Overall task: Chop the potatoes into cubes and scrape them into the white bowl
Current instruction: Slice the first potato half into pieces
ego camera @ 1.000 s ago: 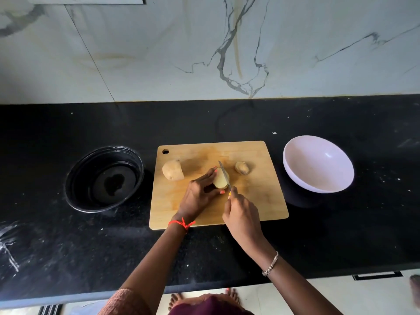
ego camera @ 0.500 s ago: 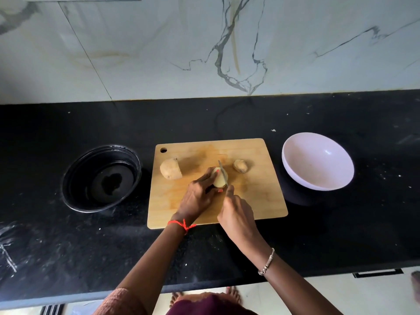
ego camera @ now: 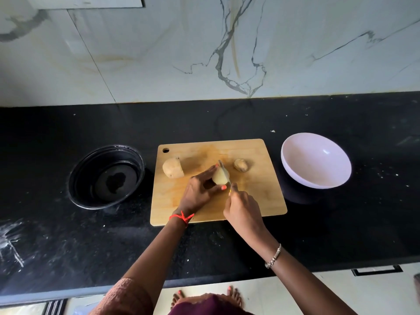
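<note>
Cutting board (ego camera: 250, 205) under my hands bears no cubes yet; white bowl (ego camera: 316, 160), right of my right hand (ego camera: 244, 210), holds nothing; potato half (ego camera: 172, 168) beyond my left hand (ego camera: 197, 194) waits uncut; that hand pinches the potato piece (ego camera: 219, 177) under the knife (ego camera: 223, 170) my right hand grips.

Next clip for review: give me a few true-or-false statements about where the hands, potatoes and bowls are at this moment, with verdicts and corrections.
1. The left hand holds a potato piece on the cutting board. True.
2. The knife is in the left hand. False: the right hand grips it.
3. The white bowl holds potato cubes. False: nothing shows inside it.
4. The black bowl sits on the person's left of the cutting board. True.
</note>
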